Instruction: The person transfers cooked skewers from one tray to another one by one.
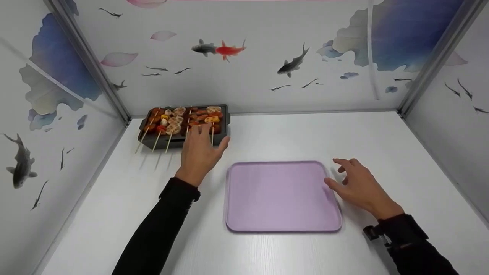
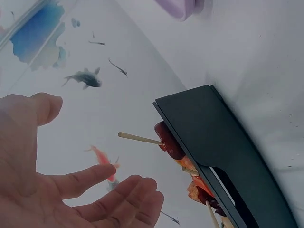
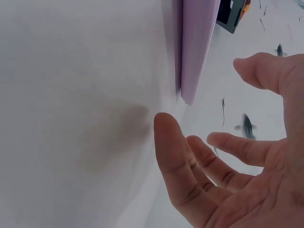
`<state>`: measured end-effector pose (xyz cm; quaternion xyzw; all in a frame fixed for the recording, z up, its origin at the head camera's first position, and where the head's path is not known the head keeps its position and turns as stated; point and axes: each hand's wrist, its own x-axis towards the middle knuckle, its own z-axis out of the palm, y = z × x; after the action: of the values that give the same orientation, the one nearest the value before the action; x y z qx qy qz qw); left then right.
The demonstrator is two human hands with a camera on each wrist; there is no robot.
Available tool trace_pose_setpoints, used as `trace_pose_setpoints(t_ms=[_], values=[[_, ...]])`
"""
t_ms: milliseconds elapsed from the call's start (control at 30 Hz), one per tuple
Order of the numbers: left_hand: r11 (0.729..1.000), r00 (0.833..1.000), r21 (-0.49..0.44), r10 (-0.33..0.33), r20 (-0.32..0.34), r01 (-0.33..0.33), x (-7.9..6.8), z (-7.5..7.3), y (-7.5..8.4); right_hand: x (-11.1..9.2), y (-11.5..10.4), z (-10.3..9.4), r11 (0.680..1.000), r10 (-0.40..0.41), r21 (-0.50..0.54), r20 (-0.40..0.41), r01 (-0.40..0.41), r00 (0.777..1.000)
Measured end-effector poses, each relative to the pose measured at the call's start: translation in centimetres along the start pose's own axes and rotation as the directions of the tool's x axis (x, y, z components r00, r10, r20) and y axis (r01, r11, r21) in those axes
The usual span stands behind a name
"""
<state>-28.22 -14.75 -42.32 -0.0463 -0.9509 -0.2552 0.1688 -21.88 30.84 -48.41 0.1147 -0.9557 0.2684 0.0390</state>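
Note:
My left hand (image 1: 200,152) is above the front edge of a black rectangular grill (image 2: 199,121), its fingers spread and pointing at the food. In the left wrist view, that hand (image 2: 95,185) holds nothing and shows a gap to the skewer sticks. Several skewers lie across the grill, among them lotus root slices (image 1: 174,127), browned meat pieces (image 1: 151,126) and mixed vegetables (image 1: 164,121). Some skewers are partly hidden behind the hand. My right hand (image 1: 361,187) hovers by the right rim of a lilac tray (image 1: 282,196), fingers loosely bent and holding nothing.
Both stand on a white table (image 1: 290,254), the grill at the back left, the tray in the middle. White panels (image 1: 252,84) printed with fish and petals enclose the back and both sides. Bare stick ends (image 1: 142,140) jut past the grill's front edge.

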Motion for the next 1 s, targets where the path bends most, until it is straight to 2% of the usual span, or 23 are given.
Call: trace_pose_setpoints(t_ms=[267,533,767,1000], values=[[0.999,0.998,-0.017,-0.047,0.034,0.048,1.3,0.0,-0.1,0.4,-0.1,0.3,1.000,-0.010,-0.014,0.001,0.010,1.000],[1.000,1.000,-0.013,-0.020,0.013,0.021,2.2,0.5,-0.5,0.4,-0.2,0.5,0.999,-0.010,0.032,0.032,0.008,0.999],[0.998,1.000,-0.052,-0.028,-0.001,0.028,3.0,0.9,-0.7,0.5,-0.3,0.6,0.998,0.004,0.059,0.072,-0.009,0.997],[0.996,0.998,-0.072,-0.057,0.028,0.059,3.7,0.9,-0.7,0.5,-0.5,0.7,0.995,0.040,0.087,0.115,-0.050,0.993]])
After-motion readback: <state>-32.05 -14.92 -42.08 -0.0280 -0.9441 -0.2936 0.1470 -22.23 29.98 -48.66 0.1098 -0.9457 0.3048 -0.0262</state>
